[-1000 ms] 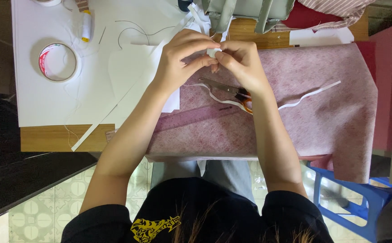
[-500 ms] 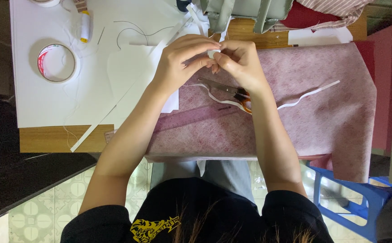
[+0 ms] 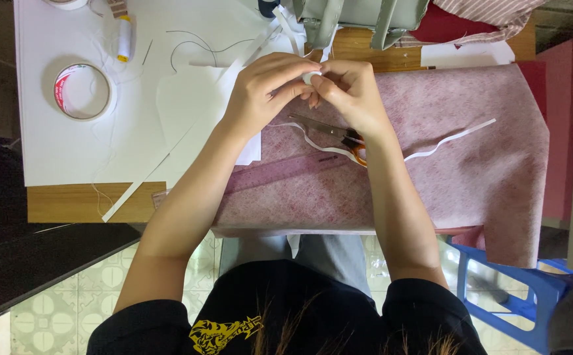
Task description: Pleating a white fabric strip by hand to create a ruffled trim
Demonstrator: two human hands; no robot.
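Left hand (image 3: 260,98) and right hand (image 3: 349,95): raised together over the far edge of the pink patterned fabric (image 3: 444,171), fingertips meeting around a small white object (image 3: 311,77), both pinching it from opposite sides; what the object is cannot be told. Pink patterned fabric: spread flat across the right part of the wooden counter (image 3: 69,202), near edge hanging over the front. Scissors (image 3: 336,133): metal blades, orange handles, lying on the fabric just below the hands, partly hidden by the right wrist. White strip (image 3: 454,138): narrow, curling, trailing across the fabric from beneath the wrists toward the right. Pink ruler (image 3: 280,172): lying slanted on the fabric beneath the left forearm. White sheet (image 3: 56,148): large, covering the left part of the counter. Tape roll (image 3: 82,92): white ring with red print inside, flat on the sheet, well apart from the hands. Thread spool (image 3: 124,38): yellowish, lying on the sheet at the far left, loose dark thread (image 3: 198,46) beside it. Blue plastic stool (image 3: 517,296): on the floor, lower right.
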